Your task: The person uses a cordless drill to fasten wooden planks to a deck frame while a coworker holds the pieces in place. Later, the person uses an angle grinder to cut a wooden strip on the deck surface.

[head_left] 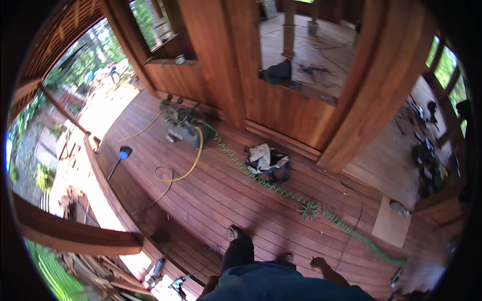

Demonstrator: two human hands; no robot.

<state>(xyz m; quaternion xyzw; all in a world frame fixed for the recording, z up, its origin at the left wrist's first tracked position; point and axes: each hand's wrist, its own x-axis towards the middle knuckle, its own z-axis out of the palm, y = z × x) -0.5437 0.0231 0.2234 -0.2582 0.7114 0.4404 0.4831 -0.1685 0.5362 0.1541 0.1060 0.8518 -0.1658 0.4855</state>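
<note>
My right hand [318,263] hangs low beside my blue shirt, over the plank floor [271,226]. Its fingers look curled in, and what they hold, if anything, is too small to make out. Against the other side of my body is my left hand [211,284], dark and partly hidden, its fingers not distinct. A green coiled hose [346,230] crosses the boards ahead of me. Closer to the wall, a black and white cloth bundle [266,159] lies beside that hose.
An air compressor [185,128] with a yellow hose [193,165] stands by the wooden wall. A blue broom [122,156] lies near the left floor edge. Power tools [157,267] sit at lower left. A dark cable [359,200] and a pale board [390,223] lie at right.
</note>
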